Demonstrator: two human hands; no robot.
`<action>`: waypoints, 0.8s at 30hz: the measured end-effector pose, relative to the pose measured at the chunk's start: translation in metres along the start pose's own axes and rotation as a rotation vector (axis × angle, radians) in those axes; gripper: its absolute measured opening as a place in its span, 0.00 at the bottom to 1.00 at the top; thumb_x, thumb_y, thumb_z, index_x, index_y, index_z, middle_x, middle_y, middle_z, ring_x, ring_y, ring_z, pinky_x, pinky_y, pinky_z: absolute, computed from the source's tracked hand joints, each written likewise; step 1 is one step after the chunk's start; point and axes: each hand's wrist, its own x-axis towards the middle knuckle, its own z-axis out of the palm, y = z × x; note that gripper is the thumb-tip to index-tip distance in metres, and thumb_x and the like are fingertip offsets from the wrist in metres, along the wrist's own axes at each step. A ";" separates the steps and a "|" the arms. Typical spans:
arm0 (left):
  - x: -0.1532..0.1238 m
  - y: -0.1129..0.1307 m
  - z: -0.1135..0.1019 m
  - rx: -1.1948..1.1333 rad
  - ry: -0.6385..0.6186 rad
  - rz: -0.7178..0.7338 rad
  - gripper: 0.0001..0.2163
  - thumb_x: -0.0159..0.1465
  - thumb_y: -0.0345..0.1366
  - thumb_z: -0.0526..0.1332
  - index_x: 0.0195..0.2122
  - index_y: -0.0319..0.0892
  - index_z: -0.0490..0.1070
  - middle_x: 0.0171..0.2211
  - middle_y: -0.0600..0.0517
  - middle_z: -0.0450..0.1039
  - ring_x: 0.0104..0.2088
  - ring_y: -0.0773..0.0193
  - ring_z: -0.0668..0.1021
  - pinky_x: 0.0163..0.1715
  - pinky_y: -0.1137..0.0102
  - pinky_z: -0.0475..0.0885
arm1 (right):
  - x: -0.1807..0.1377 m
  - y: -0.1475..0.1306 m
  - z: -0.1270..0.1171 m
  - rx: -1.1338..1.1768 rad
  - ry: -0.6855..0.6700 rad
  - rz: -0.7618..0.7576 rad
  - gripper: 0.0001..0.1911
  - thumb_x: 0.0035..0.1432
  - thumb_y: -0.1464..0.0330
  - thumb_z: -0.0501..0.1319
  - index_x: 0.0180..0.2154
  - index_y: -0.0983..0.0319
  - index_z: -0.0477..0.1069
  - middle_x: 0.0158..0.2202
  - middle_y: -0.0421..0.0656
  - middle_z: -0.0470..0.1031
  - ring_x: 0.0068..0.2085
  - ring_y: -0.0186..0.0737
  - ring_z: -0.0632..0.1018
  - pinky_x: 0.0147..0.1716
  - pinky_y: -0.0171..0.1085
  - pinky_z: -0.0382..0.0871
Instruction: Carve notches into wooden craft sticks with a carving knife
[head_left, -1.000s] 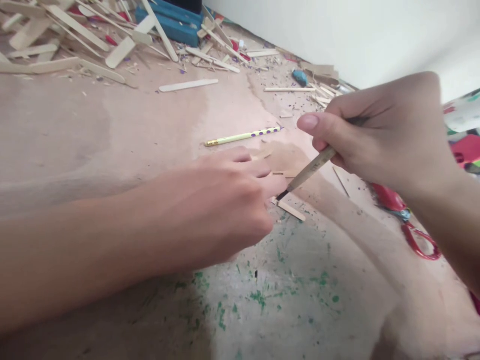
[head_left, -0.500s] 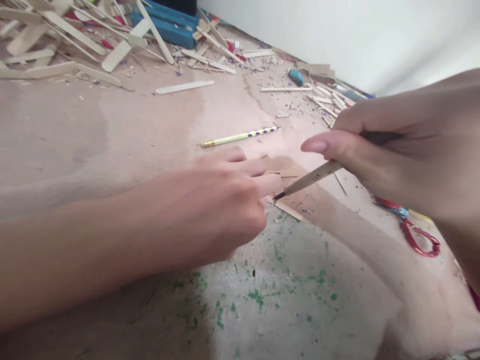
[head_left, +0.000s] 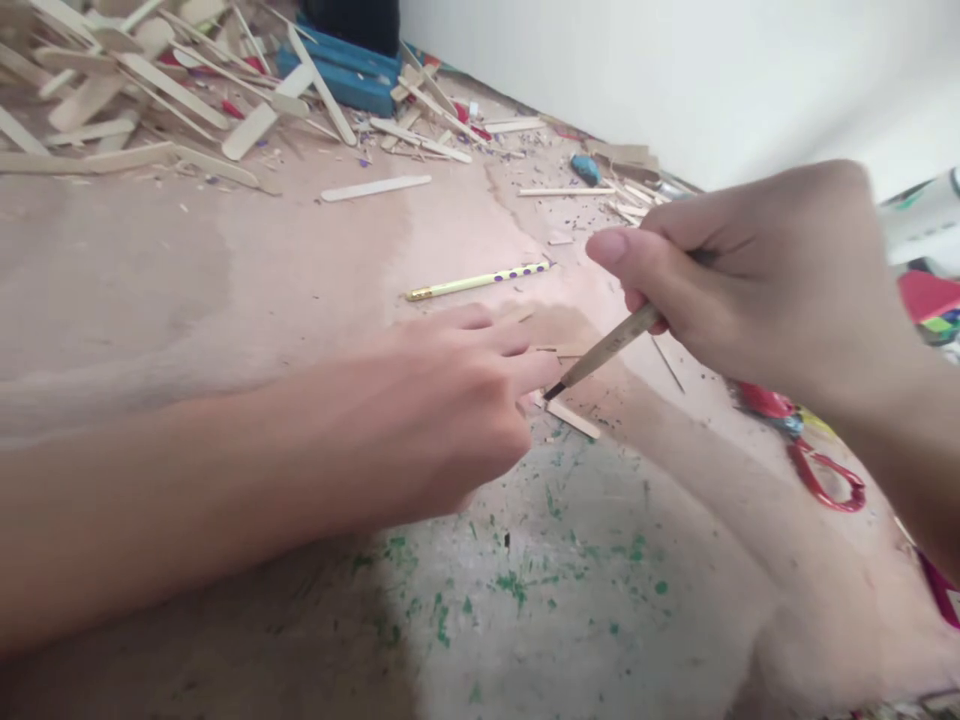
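Observation:
In the head view my left hand [head_left: 442,420] rests on the table, fingers bent, pinning a small wooden craft stick [head_left: 574,418] whose free end pokes out to the right. The fingertips are partly hidden. My right hand [head_left: 735,270] is closed round a carving tool [head_left: 611,345] with a pale wooden handle and a dark, narrow tip. That tip meets the stick right beside my left fingers. Another flat wood strip [head_left: 562,340] lies just past those fingers. A pale yellow pencil with purple dots [head_left: 480,281] lies beyond my left hand.
Craft sticks [head_left: 172,90] are heaped at the back left beside a blue block [head_left: 345,75]. Red-handled scissors [head_left: 825,475] lie under my right forearm. A small blue lump [head_left: 585,169] and more sticks sit near the white wall [head_left: 637,70]. Shavings and green paint marks dot the table [head_left: 300,230].
My right hand has shifted left and the carving tool stands somewhat steeper, its tip still at the stick. The view has swung slightly; my left hand keeps its place.

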 end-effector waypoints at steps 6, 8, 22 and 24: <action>-0.001 0.000 0.002 -0.009 -0.007 0.001 0.10 0.66 0.23 0.66 0.37 0.44 0.86 0.41 0.47 0.81 0.44 0.50 0.80 0.48 0.53 0.75 | 0.012 0.007 0.005 0.097 -0.056 0.187 0.37 0.85 0.66 0.69 0.18 0.56 0.67 0.14 0.35 0.59 0.22 0.35 0.63 0.31 0.45 0.60; -0.002 0.000 0.002 -0.019 -0.017 -0.001 0.11 0.65 0.23 0.66 0.37 0.44 0.86 0.40 0.47 0.80 0.44 0.49 0.80 0.48 0.53 0.75 | 0.014 0.008 0.005 0.112 -0.084 0.194 0.37 0.85 0.67 0.69 0.18 0.56 0.67 0.14 0.34 0.58 0.23 0.35 0.62 0.31 0.44 0.60; -0.005 -0.001 0.004 -0.061 0.009 0.012 0.19 0.77 0.22 0.55 0.37 0.42 0.85 0.38 0.46 0.76 0.41 0.49 0.77 0.48 0.51 0.74 | 0.004 -0.007 -0.003 -0.089 -0.022 0.061 0.37 0.86 0.57 0.69 0.21 0.55 0.63 0.18 0.34 0.51 0.27 0.37 0.55 0.33 0.46 0.55; -0.005 -0.001 0.004 -0.079 0.037 0.001 0.26 0.83 0.22 0.49 0.36 0.41 0.85 0.37 0.47 0.76 0.40 0.50 0.76 0.46 0.52 0.72 | -0.009 -0.007 -0.009 -0.038 0.002 -0.026 0.34 0.83 0.56 0.71 0.22 0.55 0.67 0.18 0.34 0.55 0.25 0.36 0.59 0.32 0.46 0.59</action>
